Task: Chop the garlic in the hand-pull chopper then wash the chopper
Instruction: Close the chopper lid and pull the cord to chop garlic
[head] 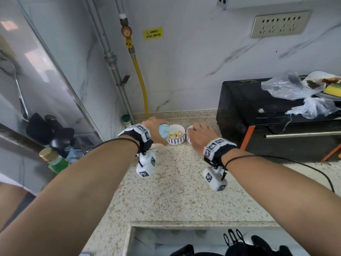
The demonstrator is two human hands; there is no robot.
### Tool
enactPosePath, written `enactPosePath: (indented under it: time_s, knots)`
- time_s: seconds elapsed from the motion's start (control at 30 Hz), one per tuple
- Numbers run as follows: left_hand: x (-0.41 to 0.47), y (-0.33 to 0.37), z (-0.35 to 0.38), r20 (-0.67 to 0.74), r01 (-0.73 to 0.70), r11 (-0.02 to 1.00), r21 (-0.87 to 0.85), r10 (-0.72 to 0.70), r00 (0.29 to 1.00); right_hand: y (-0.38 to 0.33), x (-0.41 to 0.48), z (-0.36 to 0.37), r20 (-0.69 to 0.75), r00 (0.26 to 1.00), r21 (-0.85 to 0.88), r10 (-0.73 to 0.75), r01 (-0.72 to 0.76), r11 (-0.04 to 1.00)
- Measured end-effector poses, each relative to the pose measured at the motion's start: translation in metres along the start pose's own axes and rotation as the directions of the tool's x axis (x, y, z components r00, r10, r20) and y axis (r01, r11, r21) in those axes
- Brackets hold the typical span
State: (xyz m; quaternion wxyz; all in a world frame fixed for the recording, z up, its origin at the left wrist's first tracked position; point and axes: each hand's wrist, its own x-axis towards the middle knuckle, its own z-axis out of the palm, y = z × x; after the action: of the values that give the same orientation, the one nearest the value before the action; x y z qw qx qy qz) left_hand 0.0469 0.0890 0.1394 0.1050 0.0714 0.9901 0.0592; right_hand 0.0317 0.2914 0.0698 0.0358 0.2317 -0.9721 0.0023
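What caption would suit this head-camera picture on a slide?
Left hand grips a pale blue chopper beside a bowl of garlic cloves; right hand touches a second bowl on the speckled counter.

— Where's the garlic?
— Pale peeled garlic cloves [175,134] are heaped in a white, blue-marked bowl [176,142], far middle.
— The chopper?
— The pale blue chopper [164,131] sits just left of that bowl, gripped by the left hand [156,130].

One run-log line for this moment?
left hand: grips blue chopper | right hand: at second bowl, grip unclear | garlic: in first bowl
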Motion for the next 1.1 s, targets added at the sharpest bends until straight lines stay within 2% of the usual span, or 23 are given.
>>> enactPosePath:
  time_s: [0.1,0.17,0.27,0.33,0.4,0.47,0.6,0.7,0.77,0.83,0.97,1.1]
  knots:
    - [0.01,0.021,0.002,-0.036,-0.094,0.995,0.02,0.095,0.995,-0.025,0.009,-0.01,-0.141,0.989,0.044,-0.041,0.048,0.998]
    - [0.013,0.019,0.0,-0.054,-0.108,0.994,0.011,0.108,0.993,-0.022,0.008,-0.012,-0.137,0.991,0.061,-0.003,0.012,0.998]
    - [0.013,0.0,0.002,-0.032,-0.055,0.997,0.045,0.056,0.998,0.0,-0.001,-0.003,0.007,0.994,0.019,0.107,-0.107,0.994]
    - [0.013,-0.014,0.007,0.012,0.025,0.992,0.122,-0.027,1.0,0.02,-0.009,0.004,0.169,0.958,0.015,0.231,-0.237,0.972]
    - [0.011,-0.026,0.014,0.06,0.102,0.976,0.194,-0.115,0.992,0.035,-0.014,0.011,0.335,0.911,0.056,0.242,-0.276,0.96]
    - [0.012,-0.035,0.02,0.075,0.137,0.975,0.176,-0.152,0.985,0.042,-0.014,0.016,0.372,0.9,0.089,0.228,-0.28,0.956]
    - [0.016,-0.017,0.019,0.076,0.041,0.996,0.077,-0.047,0.996,0.017,0.0,0.016,0.242,0.954,0.111,0.176,-0.208,0.972]
    - [0.02,0.013,0.018,-0.003,-0.058,0.998,-0.003,0.058,0.998,-0.012,0.013,0.009,0.057,0.995,0.201,0.087,-0.097,0.975]
    - [0.02,0.022,0.017,-0.029,-0.067,0.997,-0.025,0.067,0.997,-0.018,0.018,0.007,-0.05,0.997,0.195,0.054,-0.043,0.98]
    - [0.018,0.013,0.016,-0.018,-0.035,0.999,-0.029,0.035,0.999,-0.007,0.015,0.008,0.01,0.998,0.149,0.068,-0.069,0.986]
    - [0.009,-0.028,0.014,0.02,0.133,0.988,0.082,-0.135,0.991,0.046,-0.004,0.025,0.281,0.943,0.09,0.177,-0.21,0.974]
    - [0.005,-0.047,0.016,0.068,0.157,0.986,0.049,-0.16,0.985,0.05,-0.008,0.032,0.329,0.923,0.286,0.2,-0.299,0.91]
